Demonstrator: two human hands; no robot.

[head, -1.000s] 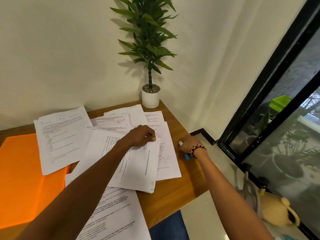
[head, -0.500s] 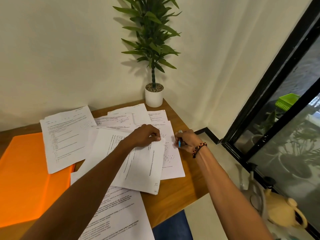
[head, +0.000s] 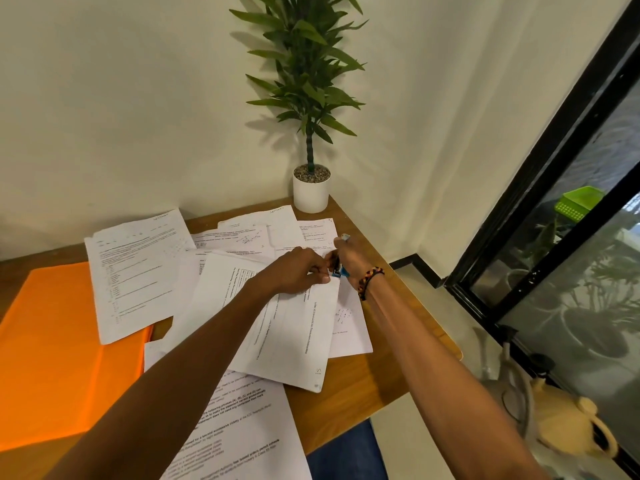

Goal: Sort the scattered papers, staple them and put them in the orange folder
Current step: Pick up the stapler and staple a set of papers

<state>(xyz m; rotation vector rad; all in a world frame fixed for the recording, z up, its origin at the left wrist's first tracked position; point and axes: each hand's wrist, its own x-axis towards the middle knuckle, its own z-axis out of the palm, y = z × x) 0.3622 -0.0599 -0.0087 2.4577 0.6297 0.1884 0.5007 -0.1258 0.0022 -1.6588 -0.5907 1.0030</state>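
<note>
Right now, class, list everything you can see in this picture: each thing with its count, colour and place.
papers: several, white with black print, scattered overlapping across the table
orange folder: one, orange, left side of table, partly under a sheet
stapler: one, blue, at the corner of the top sheets
table: one, brown wood
potted plant: one, green in a white pot, far corner
watering can: one, beige, on the floor to the right
basket: one, green, behind the glass
left hand: pinches the top sheets' corner
right hand: grips the stapler, beaded bracelet on wrist
</note>
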